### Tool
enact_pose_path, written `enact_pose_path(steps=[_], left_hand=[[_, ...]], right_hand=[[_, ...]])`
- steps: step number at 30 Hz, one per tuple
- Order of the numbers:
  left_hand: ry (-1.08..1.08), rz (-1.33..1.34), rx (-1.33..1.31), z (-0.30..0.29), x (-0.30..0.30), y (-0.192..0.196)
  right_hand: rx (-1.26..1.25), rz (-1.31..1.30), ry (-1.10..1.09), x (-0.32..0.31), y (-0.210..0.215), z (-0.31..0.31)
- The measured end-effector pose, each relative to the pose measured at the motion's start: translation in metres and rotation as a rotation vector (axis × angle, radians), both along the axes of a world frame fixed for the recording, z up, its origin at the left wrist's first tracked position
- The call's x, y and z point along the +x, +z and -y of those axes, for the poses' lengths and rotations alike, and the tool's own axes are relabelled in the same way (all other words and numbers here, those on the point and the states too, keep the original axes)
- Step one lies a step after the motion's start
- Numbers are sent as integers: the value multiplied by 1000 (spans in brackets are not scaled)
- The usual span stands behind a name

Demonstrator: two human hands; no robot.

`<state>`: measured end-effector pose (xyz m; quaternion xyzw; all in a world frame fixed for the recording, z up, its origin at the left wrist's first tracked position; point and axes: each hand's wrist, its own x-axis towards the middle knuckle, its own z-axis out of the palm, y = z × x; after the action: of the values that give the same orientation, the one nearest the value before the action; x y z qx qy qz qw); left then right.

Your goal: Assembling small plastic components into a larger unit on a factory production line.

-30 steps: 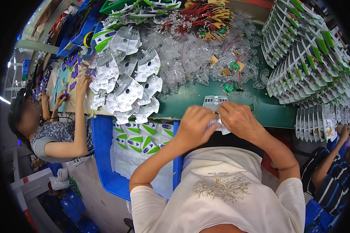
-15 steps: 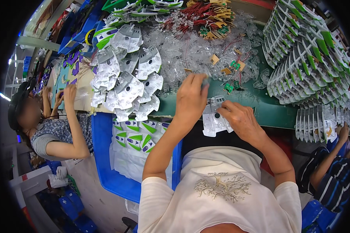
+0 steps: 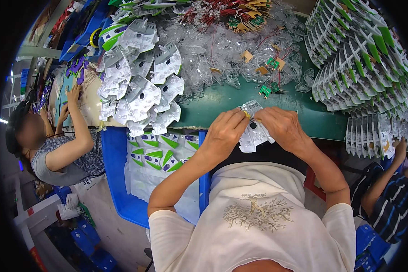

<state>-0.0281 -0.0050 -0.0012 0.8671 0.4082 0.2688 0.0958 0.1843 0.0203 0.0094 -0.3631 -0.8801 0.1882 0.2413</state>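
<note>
Both my hands meet at a grey-white moulded plastic shell (image 3: 253, 136) with a dark round hole, tilted at the near edge of the green table. My right hand (image 3: 283, 129) is closed on its upper right side, thumb and fingers at the rim. The fingers of my left hand (image 3: 226, 131) pinch a small yellowish piece (image 3: 247, 114) against the shell's upper left part. Its exact kind is hidden by the fingertips. Just beyond the hands lies a small green circuit board (image 3: 264, 91) with thin wires.
Transparent plastic parts (image 3: 199, 54) heap up behind, with red-wired boards (image 3: 245, 13). Matching shells (image 3: 143, 95) pile at left; tall stacks of green-edged shells (image 3: 349, 68) stand right. A blue bin (image 3: 118, 181) holds white-green pieces (image 3: 167, 158). Co-workers sit left (image 3: 63, 158) and right (image 3: 385, 195).
My left hand has come back from the transparent parts to the shell, its fingertips now at the shell's upper edge. My right hand still holds the shell, now turned slightly.
</note>
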Motion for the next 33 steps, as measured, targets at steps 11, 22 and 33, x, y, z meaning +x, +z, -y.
enact_pose_path(steps=[11,22,33], left_hand=[[100,307,-13,5,8,-24],[-84,292,-252,-11,4,-10],[-40,257,-308,-5,8,-5]], right_hand=[[-172,7,-147,8,17,11],[-247,-97,-124,13,32,20],[111,-92,-118,-1,11,55]])
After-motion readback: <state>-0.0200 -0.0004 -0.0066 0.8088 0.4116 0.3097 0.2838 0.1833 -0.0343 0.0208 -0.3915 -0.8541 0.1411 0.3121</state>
